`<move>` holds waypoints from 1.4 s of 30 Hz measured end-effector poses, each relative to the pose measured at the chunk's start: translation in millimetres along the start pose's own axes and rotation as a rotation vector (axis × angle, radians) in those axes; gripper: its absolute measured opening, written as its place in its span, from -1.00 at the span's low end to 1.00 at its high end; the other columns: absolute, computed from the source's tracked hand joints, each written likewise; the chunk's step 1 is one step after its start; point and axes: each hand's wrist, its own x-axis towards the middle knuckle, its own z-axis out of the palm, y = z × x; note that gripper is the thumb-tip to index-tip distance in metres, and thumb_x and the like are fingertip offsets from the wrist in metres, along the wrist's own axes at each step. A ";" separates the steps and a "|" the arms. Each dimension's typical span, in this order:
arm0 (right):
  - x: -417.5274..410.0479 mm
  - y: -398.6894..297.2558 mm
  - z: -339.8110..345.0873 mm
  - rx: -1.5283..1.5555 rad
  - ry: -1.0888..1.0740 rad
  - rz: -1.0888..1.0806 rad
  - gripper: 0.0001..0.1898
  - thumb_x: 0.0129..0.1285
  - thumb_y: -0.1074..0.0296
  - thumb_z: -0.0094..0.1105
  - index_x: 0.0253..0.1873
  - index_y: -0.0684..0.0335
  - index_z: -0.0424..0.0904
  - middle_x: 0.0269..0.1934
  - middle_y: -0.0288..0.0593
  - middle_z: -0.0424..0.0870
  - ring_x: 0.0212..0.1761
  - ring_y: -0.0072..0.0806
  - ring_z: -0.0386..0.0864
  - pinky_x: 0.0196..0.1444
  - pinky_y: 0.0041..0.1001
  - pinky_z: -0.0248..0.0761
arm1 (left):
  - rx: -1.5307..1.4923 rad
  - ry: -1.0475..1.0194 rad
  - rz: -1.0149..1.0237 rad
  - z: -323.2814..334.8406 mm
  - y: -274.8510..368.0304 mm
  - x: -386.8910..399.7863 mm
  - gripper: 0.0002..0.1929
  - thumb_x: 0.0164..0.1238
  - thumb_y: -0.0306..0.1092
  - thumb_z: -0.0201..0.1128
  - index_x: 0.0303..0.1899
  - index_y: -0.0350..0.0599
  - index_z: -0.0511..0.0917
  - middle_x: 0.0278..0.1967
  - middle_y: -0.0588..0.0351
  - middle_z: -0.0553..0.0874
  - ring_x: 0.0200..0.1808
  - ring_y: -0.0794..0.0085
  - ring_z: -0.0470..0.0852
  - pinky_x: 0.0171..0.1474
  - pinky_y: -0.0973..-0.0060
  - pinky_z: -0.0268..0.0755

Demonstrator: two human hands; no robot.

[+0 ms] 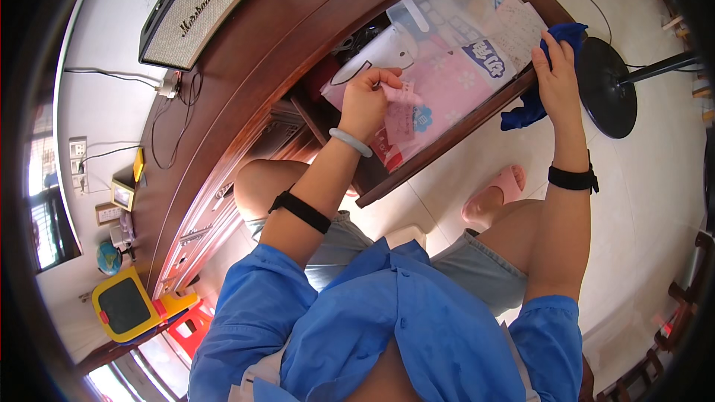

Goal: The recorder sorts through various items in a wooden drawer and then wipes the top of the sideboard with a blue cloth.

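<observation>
An open wooden drawer (447,148) juts out in front of me, holding plastic bags, a pink flowered packet (447,81) and papers. Over it, my left hand (366,100) pinches a crumpled pink paper slip (399,96) between thumb and curled fingers. My right hand (556,75) grips a dark blue cloth (525,114) at the drawer's right front corner, and the cloth hangs down outside the drawer. Handwritten papers (519,25) lie at the drawer's far right end. Dark cables (363,36) show at its back left.
A Marshall speaker (198,11) stands on the long wooden cabinet top (223,67), with loose cables beside it. Right of the drawer is a round black stand base (609,89) on the tiled floor. A yellow-framed toy board (123,304) and red plastic stool (190,329) are at the lower left.
</observation>
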 end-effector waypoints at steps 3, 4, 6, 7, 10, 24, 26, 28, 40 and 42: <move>0.5 1.0 0.2 -0.002 0.001 0.000 -0.48 0.44 -0.03 -0.01 0.34 0.17 0.41 0.41 0.14 0.25 0.42 -0.02 0.29 0.39 -0.31 0.20 | -0.050 -0.058 -0.040 0.9 3.8 -1.9 -0.89 0.21 -0.61 0.16 -0.31 -0.21 0.62 -0.20 0.09 0.71 -0.15 0.49 0.67 -0.04 0.57 0.53; 0.9 3.0 0.4 -0.002 0.002 -0.001 -0.48 0.44 -0.03 -0.01 0.35 0.17 0.41 0.41 0.14 0.25 0.42 -0.02 0.29 0.39 -0.31 0.20 | -0.050 -0.059 -0.040 1.5 5.8 -2.0 -0.89 0.21 -0.61 0.16 -0.31 -0.21 0.62 -0.20 0.09 0.71 -0.15 0.49 0.67 -0.04 0.57 0.53; 0.9 4.9 1.6 -0.001 0.004 -0.003 -0.48 0.44 -0.03 -0.01 0.35 0.17 0.40 0.41 0.14 0.25 0.42 -0.02 0.29 0.39 -0.30 0.20 | -0.107 -0.102 -0.200 2.2 10.3 -1.8 -0.86 0.27 -0.50 0.12 -0.24 -0.24 0.65 -0.29 0.13 0.71 -0.26 0.53 0.63 -0.21 0.60 0.51; 0.9 5.2 2.6 0.010 0.005 -0.006 -0.48 0.44 -0.02 -0.01 0.35 0.17 0.40 0.41 0.14 0.25 0.42 -0.02 0.29 0.39 -0.30 0.19 | -0.106 -0.102 -0.197 2.7 12.2 -3.5 -0.86 0.27 -0.50 0.12 -0.24 -0.24 0.65 -0.29 0.13 0.71 -0.26 0.53 0.63 -0.21 0.60 0.51; 1.4 3.0 1.6 0.027 0.010 -0.011 -0.49 0.44 -0.01 0.00 0.33 0.18 0.42 0.40 0.13 0.26 0.42 -0.01 0.29 0.39 -0.30 0.20 | 0.121 -0.245 -0.253 3.1 17.5 -12.1 -0.83 0.24 -0.47 0.07 -0.35 -0.31 0.62 -0.41 0.10 0.67 -0.35 0.49 0.61 -0.24 0.52 0.50; -83.3 -92.5 2.0 0.320 -0.385 -0.209 -0.77 0.30 0.49 0.10 0.03 0.31 0.58 -0.14 -0.01 0.51 -0.16 -0.18 0.52 -0.07 -0.41 0.40 | 1.264 -0.338 0.398 -68.6 66.6 -7.9 -0.76 0.06 -0.54 0.26 -0.20 -0.10 0.73 0.12 -0.09 0.62 0.18 -0.02 0.55 0.18 0.16 0.43; -97.9 -118.5 0.5 0.411 -0.564 -0.189 -0.76 0.25 0.54 0.12 0.02 0.31 0.60 -0.18 -0.07 0.53 -0.24 -0.29 0.51 -0.15 -0.46 0.40 | 1.380 -0.311 0.505 -71.9 75.0 -23.3 -0.72 0.09 -0.55 0.26 -0.14 -0.05 0.73 0.24 -0.07 0.55 0.30 -0.04 0.46 0.28 0.08 0.36; -101.5 -140.2 -0.3 0.427 -0.790 -0.190 -0.72 0.24 0.56 0.13 0.05 0.30 0.61 -0.17 -0.12 0.58 -0.23 -0.38 0.53 -0.13 -0.50 0.40 | 1.253 -0.375 0.435 -72.2 94.6 -37.1 -0.62 0.15 -0.59 0.23 -0.03 0.08 0.72 0.37 -0.01 0.43 0.46 -0.06 0.24 0.40 -0.07 0.15; -67.4 -209.5 131.2 -0.114 -1.480 -0.280 -0.43 0.22 0.43 0.06 0.37 0.35 0.30 0.14 0.24 0.56 0.18 -0.03 0.55 0.20 -0.27 0.38 | 0.841 0.325 0.366 -183.8 127.6 -159.6 -0.70 0.19 -0.70 0.12 -0.08 -0.26 0.68 0.09 -0.09 0.68 0.12 0.10 0.65 0.16 0.38 0.48; -73.4 -194.9 148.8 -0.160 -1.578 -0.354 -0.37 0.18 0.43 0.04 0.41 0.35 0.23 0.17 0.31 0.52 0.21 0.03 0.51 0.22 -0.23 0.36 | 0.811 0.365 0.331 -192.4 107.4 -165.5 -0.70 0.19 -0.70 0.11 -0.09 -0.26 0.68 0.07 -0.07 0.69 0.11 0.12 0.66 0.15 0.39 0.48</move>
